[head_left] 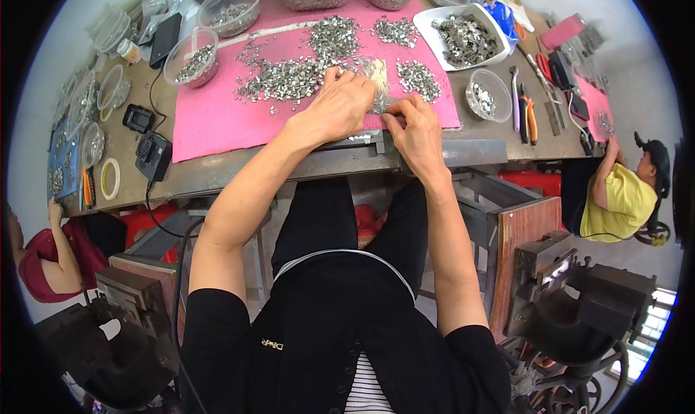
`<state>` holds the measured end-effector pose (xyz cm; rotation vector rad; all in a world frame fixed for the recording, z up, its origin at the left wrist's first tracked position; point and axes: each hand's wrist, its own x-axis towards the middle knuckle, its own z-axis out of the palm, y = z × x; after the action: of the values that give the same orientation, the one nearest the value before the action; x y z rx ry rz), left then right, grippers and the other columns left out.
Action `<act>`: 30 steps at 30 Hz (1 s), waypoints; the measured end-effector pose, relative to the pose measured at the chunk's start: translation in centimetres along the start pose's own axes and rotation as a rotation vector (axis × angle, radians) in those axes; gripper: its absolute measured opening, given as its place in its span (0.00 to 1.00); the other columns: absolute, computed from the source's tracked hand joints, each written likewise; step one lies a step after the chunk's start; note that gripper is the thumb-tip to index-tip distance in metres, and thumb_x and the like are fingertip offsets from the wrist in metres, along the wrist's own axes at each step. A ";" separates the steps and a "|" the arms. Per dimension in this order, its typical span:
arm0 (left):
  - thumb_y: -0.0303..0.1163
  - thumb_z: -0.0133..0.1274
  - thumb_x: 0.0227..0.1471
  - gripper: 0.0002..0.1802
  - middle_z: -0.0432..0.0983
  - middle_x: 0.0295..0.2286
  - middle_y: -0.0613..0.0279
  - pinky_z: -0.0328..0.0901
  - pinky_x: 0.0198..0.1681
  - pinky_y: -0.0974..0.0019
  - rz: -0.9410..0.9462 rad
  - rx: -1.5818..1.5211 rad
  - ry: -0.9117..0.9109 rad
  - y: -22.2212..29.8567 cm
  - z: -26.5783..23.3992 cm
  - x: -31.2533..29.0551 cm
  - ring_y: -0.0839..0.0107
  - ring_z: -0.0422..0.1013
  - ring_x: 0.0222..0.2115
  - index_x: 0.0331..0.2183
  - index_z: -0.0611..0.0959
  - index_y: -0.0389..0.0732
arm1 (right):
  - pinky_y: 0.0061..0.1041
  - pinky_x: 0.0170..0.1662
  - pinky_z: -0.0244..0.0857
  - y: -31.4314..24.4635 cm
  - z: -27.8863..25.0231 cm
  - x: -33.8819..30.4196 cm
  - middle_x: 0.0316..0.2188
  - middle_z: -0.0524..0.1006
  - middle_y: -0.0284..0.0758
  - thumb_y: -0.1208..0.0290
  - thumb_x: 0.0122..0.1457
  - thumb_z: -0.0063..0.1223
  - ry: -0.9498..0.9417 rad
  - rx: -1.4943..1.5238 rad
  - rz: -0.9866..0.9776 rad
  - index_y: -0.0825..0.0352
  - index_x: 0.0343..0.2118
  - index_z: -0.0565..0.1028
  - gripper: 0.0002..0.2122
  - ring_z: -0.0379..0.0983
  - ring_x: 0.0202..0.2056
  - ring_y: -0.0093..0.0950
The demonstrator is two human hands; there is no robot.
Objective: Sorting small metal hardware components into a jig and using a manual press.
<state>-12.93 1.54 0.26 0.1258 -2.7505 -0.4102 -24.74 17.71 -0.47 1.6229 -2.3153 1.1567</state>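
My left hand [342, 104] lies over the pink mat, at the right side of a large heap of small silvery metal pieces [286, 79]. Its fingers are bent and drawn together, and anything between them is too small to make out. Close by on the right, my right hand [415, 130] is held low at the mat's front, thumb and fingertips pinched; what they grip cannot be seen clearly. Between the hands lies a pale gold strip [377, 75] with a few shiny bits around it. A dark metal bar [353, 141] runs along the bench edge below my left hand.
Clear tubs of metal pieces [194, 65] stand left and behind; a white tray [436, 34] sits back right. Pliers [532, 122] lie beside a small round tub [486, 95]. A black charger [153, 155] is at left. Co-workers sit on both sides, one in a yellow shirt [619, 200].
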 end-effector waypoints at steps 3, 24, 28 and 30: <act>0.23 0.54 0.50 0.08 0.75 0.33 0.54 0.58 0.49 0.49 0.002 0.031 -0.009 0.3 -0.5 -0.3 0.54 0.70 0.40 0.36 0.76 0.38 | 0.39 0.42 0.65 -0.2 0.0 0.2 0.29 0.74 0.37 0.76 0.51 0.65 0.006 -0.051 0.001 0.66 0.29 0.80 0.04 0.74 0.35 0.39; 0.29 0.61 0.51 0.08 0.77 0.31 0.56 0.62 0.46 0.53 -0.047 -0.211 -0.013 -0.6 -1.8 0.2 0.55 0.74 0.38 0.33 0.80 0.38 | 0.31 0.34 0.67 -2.0 -1.1 -1.8 0.29 0.74 0.39 0.80 0.60 0.56 0.009 0.374 0.111 0.71 0.34 0.72 0.04 0.72 0.28 0.33; 0.32 0.60 0.52 0.07 0.78 0.33 0.58 0.58 0.50 0.54 -0.045 -0.120 -0.039 -0.4 -0.4 0.1 0.58 0.72 0.41 0.32 0.81 0.40 | 0.29 0.36 0.66 -2.8 -0.7 -2.1 0.31 0.75 0.39 0.80 0.60 0.57 -0.054 0.464 0.114 0.71 0.33 0.73 0.03 0.72 0.30 0.32; 0.31 0.59 0.52 0.06 0.77 0.33 0.57 0.59 0.49 0.54 -0.043 -0.072 -0.056 -0.3 -0.6 0.3 0.57 0.72 0.42 0.32 0.81 0.40 | 0.26 0.36 0.66 -2.5 -0.2 -2.5 0.32 0.76 0.37 0.79 0.61 0.57 -0.063 0.466 0.095 0.71 0.33 0.73 0.03 0.71 0.31 0.27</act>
<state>-12.97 1.10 0.79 0.1573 -2.7882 -0.5307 -21.68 19.37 -0.20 1.7115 -2.3007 1.8000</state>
